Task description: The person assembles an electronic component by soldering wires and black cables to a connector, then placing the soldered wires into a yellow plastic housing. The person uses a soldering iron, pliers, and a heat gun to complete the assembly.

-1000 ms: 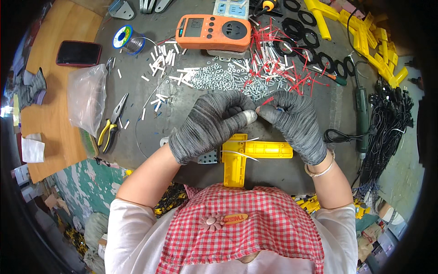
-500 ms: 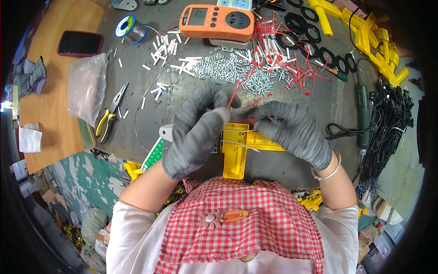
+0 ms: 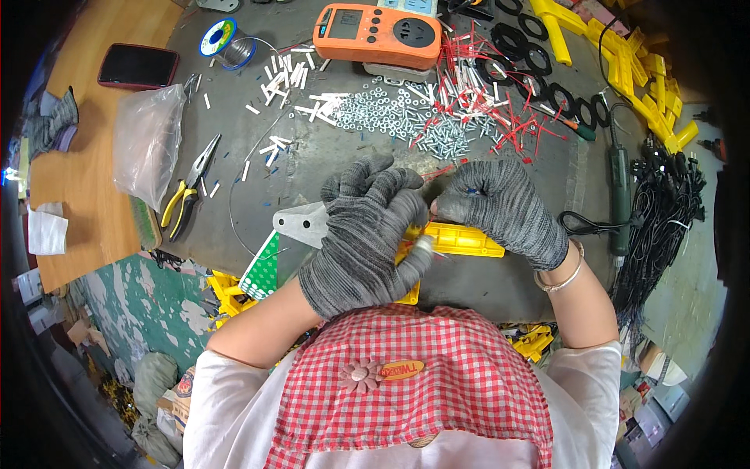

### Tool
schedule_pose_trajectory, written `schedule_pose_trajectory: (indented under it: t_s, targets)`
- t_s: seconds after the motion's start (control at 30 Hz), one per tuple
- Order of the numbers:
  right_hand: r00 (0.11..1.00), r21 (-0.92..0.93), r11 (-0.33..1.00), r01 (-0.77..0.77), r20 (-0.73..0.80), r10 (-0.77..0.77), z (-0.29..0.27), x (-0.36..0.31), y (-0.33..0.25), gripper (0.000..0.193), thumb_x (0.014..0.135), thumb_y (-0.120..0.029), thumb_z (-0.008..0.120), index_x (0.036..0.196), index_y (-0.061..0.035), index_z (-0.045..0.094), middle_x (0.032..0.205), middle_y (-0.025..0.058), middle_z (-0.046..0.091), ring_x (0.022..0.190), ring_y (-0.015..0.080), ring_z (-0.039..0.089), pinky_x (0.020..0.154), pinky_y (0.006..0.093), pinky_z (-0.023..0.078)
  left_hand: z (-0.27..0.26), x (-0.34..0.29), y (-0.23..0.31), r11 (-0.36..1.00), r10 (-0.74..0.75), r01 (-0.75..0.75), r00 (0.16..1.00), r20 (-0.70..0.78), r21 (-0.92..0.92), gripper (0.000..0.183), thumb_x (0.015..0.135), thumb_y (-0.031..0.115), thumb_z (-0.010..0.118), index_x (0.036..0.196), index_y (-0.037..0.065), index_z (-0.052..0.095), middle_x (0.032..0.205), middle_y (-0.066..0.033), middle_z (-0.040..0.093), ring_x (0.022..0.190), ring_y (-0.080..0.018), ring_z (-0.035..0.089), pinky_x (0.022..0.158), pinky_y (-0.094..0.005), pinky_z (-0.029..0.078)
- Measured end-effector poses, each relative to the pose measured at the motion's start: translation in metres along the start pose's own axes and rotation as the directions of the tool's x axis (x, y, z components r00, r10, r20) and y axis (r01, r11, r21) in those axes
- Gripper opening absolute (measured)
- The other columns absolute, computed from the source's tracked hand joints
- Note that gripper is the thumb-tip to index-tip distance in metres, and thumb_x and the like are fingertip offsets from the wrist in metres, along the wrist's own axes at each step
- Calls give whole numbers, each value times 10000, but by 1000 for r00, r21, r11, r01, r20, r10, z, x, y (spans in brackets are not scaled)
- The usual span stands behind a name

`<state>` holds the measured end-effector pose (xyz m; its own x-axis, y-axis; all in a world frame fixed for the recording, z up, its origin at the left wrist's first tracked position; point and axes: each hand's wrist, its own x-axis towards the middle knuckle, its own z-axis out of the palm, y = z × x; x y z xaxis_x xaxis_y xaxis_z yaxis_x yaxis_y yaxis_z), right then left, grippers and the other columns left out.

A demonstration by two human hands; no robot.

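My left hand (image 3: 363, 246), in a grey knitted glove, lies over a yellow plastic housing (image 3: 466, 240) and hides most of it. Its fingers are bent, with thumb and forefinger close together at a bit of red wire (image 3: 428, 224); their exact grip is hidden. Just right of them, my gloved right hand (image 3: 504, 209) has its thumb and fingertips pinched together above the housing. What sits in that pinch is too small to make out. A grey metal plate with holes (image 3: 301, 224) sticks out left of my left hand, beside a green and white strip (image 3: 262, 268).
Beyond my hands lie loose screws (image 3: 441, 139), nuts (image 3: 359, 109), white sleeves (image 3: 289, 74) and red wires (image 3: 531, 129). An orange meter (image 3: 377, 35) stands at the back. Pliers (image 3: 191, 187) and a solder spool (image 3: 228, 44) are left; a soldering iron (image 3: 619, 199) and black cables (image 3: 664, 211) are right.
My left hand has moved right and down across the housing, covering its middle and white wires. The red wire no longer stands up from its fingers. More of the metal plate shows.
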<state>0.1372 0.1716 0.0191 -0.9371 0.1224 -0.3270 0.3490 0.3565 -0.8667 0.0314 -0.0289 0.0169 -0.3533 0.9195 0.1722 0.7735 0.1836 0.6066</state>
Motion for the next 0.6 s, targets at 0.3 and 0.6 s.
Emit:
schedule_pose_trajectory:
  t_s: [0.3,0.6]
  targets:
    - [996,17,997,76,-57,-75,3,-5,-1,324,901,-298,680,1072,-23,698,911,117,713,876,199,688,826,332,531,6,11,-5,963,-105,66,985,-136,-261,149,782,168,733,892,87,674,860,-81,666,906,-298,627,863,-417,436]
    - [974,47,997,-59,-217,68,13,-28,-5,245,946,-220,594,1067,-25,682,907,126,707,768,239,699,715,332,549,-12,19,-1,967,-134,129,991,-8,-218,154,790,108,739,927,54,695,892,-81,677,838,-234,626,735,-339,501]
